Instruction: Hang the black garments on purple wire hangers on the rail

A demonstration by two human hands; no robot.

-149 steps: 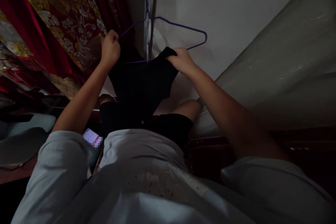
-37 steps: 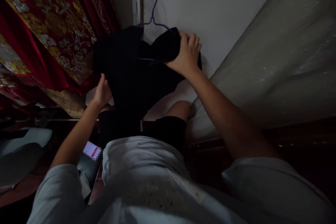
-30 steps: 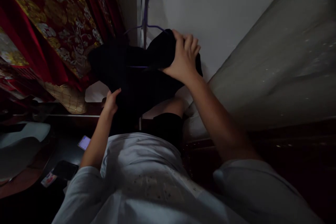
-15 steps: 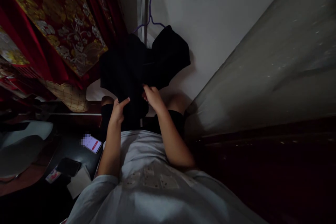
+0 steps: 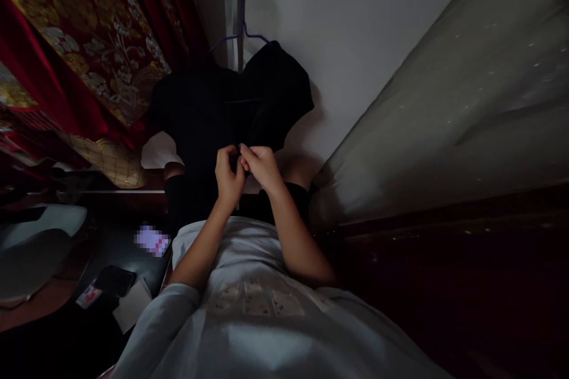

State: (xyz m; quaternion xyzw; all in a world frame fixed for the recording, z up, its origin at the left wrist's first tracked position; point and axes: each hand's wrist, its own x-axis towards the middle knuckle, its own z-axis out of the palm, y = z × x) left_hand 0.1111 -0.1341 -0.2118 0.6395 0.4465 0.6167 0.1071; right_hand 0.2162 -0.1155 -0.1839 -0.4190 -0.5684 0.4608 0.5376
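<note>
A black short-sleeved shirt (image 5: 200, 112) hangs from a purple hanger (image 5: 244, 28) in front of me, its lower part close to my lap. My left hand (image 5: 229, 177) is closed in a pinch at the shirt's front, fingers bent around the dark cloth. Right beside it, my right hand (image 5: 262, 167) pinches the front edge of the same shirt, thumb on top. The fingertips of both hands nearly meet. Any button or small part between them is too dark to make out.
A pale upright pole (image 5: 237, 6) stands behind the hanger. Red embroidered cloth (image 5: 84, 29) hangs on the left. A lit phone (image 5: 152, 241), a dark flat object (image 5: 114, 281) and a white paper-like piece (image 5: 133, 306) lie at lower left. A grey sheet-like surface (image 5: 427, 124) slopes along the right.
My left hand has moved right and up to meet my right hand at the shirt's front. The left half of the shirt now hangs more spread out.
</note>
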